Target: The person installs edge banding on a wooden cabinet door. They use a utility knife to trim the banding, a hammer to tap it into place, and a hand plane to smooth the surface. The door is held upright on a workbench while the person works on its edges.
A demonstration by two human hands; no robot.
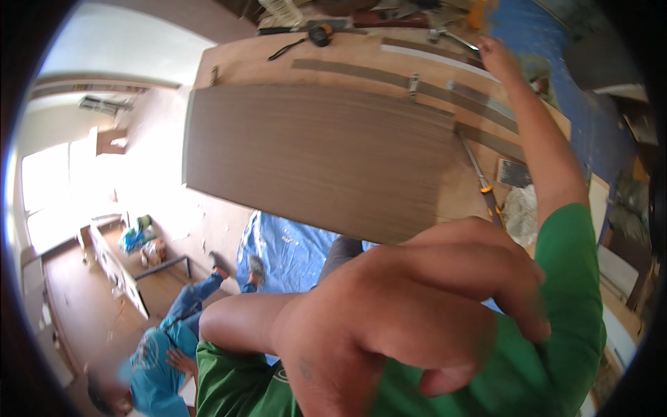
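My left hand [396, 313] looms large and blurred at the bottom, its fingers curled; anything inside is hidden. My right hand [492, 54] reaches to the far side of the wooden worktop [243, 66], closed on a slim metal tool [464, 42]. A brown laminated panel [313, 153] lies on the worktop. Beyond it are narrow grey-brown strips [354, 73], a small metal fitting [414, 85] and a tape measure [319, 35]. A screwdriver-like tool [486, 194] with a yellow-and-black handle lies right of the panel, beside a crumpled clear plastic bag [520, 212].
A person in a turquoise shirt [156, 361] is low on the floor at lower left, near a long board frame [121, 267] and bagged items [142, 240]. Blue sheeting [278, 243] lies below the worktop, more [542, 35] at back right. Boards and clutter [618, 257] line the right side.
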